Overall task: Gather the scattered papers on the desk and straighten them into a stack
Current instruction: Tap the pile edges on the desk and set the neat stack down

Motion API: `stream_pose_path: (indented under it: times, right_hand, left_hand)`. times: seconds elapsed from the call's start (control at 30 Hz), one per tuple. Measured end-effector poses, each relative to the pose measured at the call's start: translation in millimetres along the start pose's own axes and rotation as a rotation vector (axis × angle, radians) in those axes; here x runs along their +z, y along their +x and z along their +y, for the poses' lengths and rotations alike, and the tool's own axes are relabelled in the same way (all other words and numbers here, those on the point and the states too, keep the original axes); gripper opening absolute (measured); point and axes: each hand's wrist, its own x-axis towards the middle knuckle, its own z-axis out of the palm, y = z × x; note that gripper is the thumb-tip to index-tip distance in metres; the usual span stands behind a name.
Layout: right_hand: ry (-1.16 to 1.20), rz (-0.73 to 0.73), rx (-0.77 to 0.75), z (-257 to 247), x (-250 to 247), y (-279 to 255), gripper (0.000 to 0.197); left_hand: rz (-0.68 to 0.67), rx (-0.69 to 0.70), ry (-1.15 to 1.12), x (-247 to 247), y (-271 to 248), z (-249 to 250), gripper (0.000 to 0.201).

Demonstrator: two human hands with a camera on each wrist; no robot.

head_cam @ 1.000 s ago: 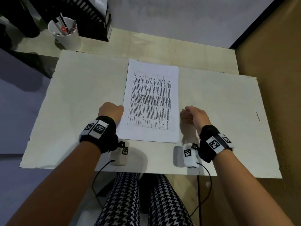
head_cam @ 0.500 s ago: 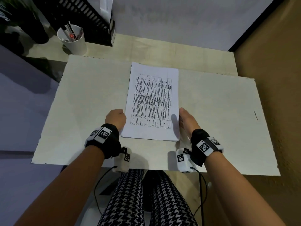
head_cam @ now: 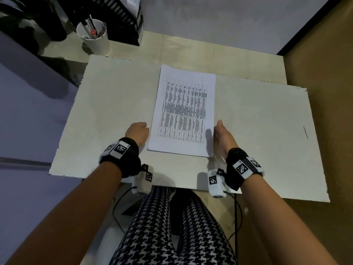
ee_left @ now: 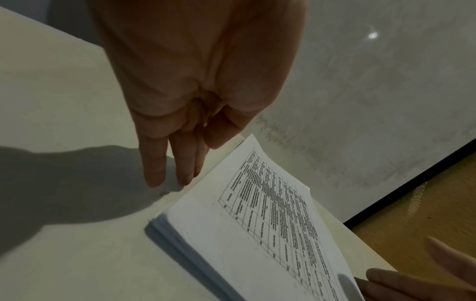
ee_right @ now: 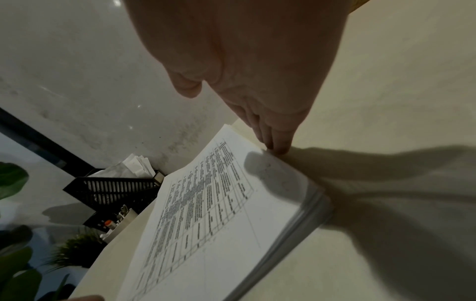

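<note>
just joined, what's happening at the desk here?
A person is squaring up a stack of papers on the desk. The sheets are already gathered in one pile, printed table facing up. The left hand has straight fingers at the stack's left edge; the right hand is flat against its right edge. Neither hand grips the sheets.

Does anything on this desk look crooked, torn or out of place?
Nothing stands out. The papers lie in one fairly even stack between the left hand and right hand; the cup of pens stands upright.
</note>
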Motion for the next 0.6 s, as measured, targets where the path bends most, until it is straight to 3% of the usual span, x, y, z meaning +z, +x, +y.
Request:
stream_pose_path:
  times: [0.1,0.2,0.33,0.43,0.5,0.6]
  right_hand:
    - [-0.017,-0.016,0.005,-7,8,-22,0.103]
    - [0.005,-0.012,0.019,-1,11,-20,0.111]
    - [0.025,0.014,0.024,-4,19,-18,0.105]
    - [-0.018,0.030,0.011,-4,18,-20,0.085]
    - [-0.132,0.057,0.013,-6,15,-24,0.076]
    - [-0.431,0.123,-0.073,-15,13,-45,0.065]
  left_hand:
    - [-0.070,-0.007,-0.021,2,-6,-7,0.038]
    - [-0.123,-0.002,-0.033,3,-8,-13,0.037]
    - [-0.086,-0.006,-0.003,4,-7,-10,0.030]
    - [-0.038,0.020,0.075,6,-6,-13,0.033]
    - [-0.055,0.018,0.132,6,-7,-11,0.021]
    - [-0.042,0.046,0.308,-3,-15,-5,0.041]
